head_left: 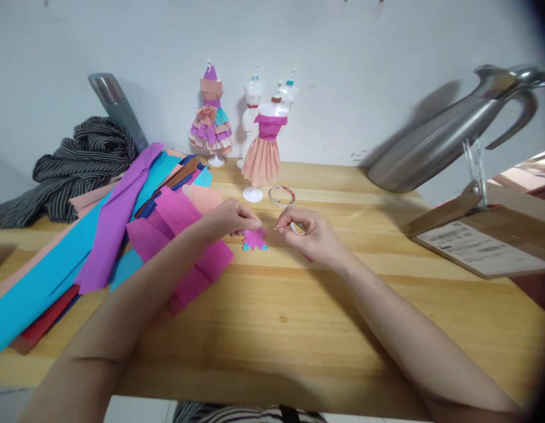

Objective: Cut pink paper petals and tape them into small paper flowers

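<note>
Near the middle of the wooden table, my left hand [237, 217] pinches the edge of a small flower-shaped cutout [255, 238], pink on top with blue points showing beneath. Just to its right, my right hand [305, 232] is closed in a pinch, with a tiny thin thing at its fingertips that is too small to name. A white ring-like shape [296, 228] shows by the fingers of that hand. A gap separates the two hands. Behind them, a round bangle-like ring [281, 195] lies on the table.
Crepe paper strips [135, 211] and a striped cloth [87, 158] cover the left. Small mannequins in paper dresses [262, 158] stand at the back, near a leaning flask [117, 108]. A metal jug [448, 129] and cardboard box [497, 235] are at the right.
</note>
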`<state>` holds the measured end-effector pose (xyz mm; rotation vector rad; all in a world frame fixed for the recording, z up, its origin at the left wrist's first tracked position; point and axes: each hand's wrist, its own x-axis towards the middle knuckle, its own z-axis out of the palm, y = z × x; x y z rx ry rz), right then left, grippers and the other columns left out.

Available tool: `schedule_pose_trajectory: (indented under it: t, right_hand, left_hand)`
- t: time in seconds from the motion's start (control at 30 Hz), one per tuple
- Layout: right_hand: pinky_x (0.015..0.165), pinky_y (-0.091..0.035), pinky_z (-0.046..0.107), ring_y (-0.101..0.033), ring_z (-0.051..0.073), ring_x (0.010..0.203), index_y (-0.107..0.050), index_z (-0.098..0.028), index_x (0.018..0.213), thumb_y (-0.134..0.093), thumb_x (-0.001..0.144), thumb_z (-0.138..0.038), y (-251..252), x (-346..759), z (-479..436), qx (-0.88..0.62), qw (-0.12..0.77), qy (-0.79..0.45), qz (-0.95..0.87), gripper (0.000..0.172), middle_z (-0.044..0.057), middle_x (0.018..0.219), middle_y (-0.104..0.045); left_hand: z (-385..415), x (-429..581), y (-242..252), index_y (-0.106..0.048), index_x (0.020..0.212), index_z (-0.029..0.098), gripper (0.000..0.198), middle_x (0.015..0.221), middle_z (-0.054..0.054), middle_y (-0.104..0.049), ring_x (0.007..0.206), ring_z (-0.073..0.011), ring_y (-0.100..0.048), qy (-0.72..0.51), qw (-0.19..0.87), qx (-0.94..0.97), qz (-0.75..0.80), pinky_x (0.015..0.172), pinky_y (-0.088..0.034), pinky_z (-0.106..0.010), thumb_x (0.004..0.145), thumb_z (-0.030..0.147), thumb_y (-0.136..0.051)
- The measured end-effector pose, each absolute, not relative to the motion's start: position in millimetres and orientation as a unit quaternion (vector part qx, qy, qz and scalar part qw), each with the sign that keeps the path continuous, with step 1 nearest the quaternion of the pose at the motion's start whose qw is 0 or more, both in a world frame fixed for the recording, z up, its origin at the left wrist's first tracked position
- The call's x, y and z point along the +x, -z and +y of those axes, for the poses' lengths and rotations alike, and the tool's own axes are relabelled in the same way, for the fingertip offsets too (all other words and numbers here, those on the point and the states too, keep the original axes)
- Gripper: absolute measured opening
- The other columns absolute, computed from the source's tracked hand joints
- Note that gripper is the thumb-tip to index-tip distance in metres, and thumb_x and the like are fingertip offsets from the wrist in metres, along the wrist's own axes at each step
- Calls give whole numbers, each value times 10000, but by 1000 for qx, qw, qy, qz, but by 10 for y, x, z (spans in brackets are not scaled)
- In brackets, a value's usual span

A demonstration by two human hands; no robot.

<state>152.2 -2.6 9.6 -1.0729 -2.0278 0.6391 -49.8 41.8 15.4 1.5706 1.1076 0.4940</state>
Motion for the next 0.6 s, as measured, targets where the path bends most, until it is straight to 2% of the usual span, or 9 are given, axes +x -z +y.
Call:
schedule_pose_trajectory:
  t: [0.1,0.2,0.4,0.6]
  right_hand:
    - [658,-383,266,-516,136,676,-606,-173,700,-558,792,-166,1,1470,108,-393,283,-249,-839,104,14,701,-601]
    - [712,-378,272,-530,149,733,-613,-164,674,-527,779,-79,103,1368,249,-355,198,-191,-894,160,34,709,-612]
    - [714,-360,269,-506,150,694,-632,-157,645,-502,732,-48,98,1247,388,-362,94,-86,-923,190,39,670,-598]
    - [704,-359,262,-566,177,794,-693,-156,731,-531,733,-89,21,1171,391,-409,-1,-58,-911,176,71,761,-670]
  left_hand:
    - [534,-592,-126,-645,618,99,150,335,68,-416,322,-31,-328,-214,483,677,512,355,-233,-162,709,219,-641]
    - [582,-616,-78,-637,627,104,146,350,68,-429,321,-31,-351,-200,468,685,521,362,-275,-155,721,215,-631]
    - [581,-616,-4,-653,656,105,109,370,60,-447,333,-43,-377,-195,466,693,513,363,-284,-158,702,196,-614]
    - [623,-647,73,-634,565,115,107,368,50,-452,355,-67,-428,-175,424,729,508,384,-321,-173,660,154,-603]
